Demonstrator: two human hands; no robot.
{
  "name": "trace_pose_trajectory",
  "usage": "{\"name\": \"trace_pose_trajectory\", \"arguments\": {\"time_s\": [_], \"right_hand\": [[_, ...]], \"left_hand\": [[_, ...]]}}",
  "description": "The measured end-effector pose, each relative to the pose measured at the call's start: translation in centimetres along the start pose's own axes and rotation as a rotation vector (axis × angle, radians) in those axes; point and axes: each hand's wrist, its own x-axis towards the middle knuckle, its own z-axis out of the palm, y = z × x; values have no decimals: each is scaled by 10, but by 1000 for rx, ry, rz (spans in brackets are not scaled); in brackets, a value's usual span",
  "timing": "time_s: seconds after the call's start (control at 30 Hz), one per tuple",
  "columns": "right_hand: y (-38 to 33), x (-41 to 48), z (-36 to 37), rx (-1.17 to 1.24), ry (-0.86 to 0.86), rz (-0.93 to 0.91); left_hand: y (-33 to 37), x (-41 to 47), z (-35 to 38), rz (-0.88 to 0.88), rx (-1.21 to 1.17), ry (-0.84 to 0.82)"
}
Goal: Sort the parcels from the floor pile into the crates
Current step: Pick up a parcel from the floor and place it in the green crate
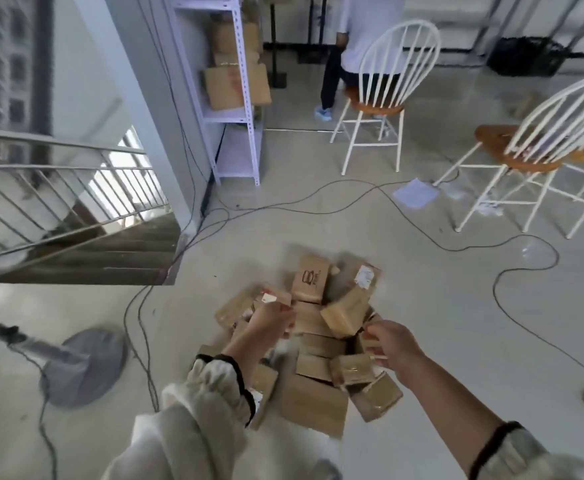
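Note:
A pile of brown cardboard parcels [313,341] lies on the pale floor in front of me. My left hand [269,323] hovers over the pile's left side with its fingers curled down, next to a parcel with a red and white label [268,298]; the blur hides whether it grips anything. My right hand [392,344] is at the pile's right side, thumb and fingers pinched on a small brown parcel [369,342]. A black crate [522,57] stands far off at the back right.
Black cables [512,271] snake across the floor around the pile. A fan base [86,365] stands left, an open stairwell with a railing [76,202] behind it. A white shelf [238,98] holds boxes. Two white chairs [377,98] and a person [359,46] are beyond.

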Motion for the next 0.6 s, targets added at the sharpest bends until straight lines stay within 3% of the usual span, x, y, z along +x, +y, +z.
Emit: {"name": "trace_pose_trajectory", "arguments": {"time_s": [0.17,0.33,0.43,0.6], "right_hand": [[49,91,34,-16,-68,142],[139,199,64,6,-37,210],[183,264,68,1,74,191],[261,371,55,-220,250,37]], "left_hand": [[-56,81,42,-165,-149,-54],[-145,187,99,-202,-66,-89],[-195,247,139,-161,7,-119],[-259,333,221,2,180,-250]]}}
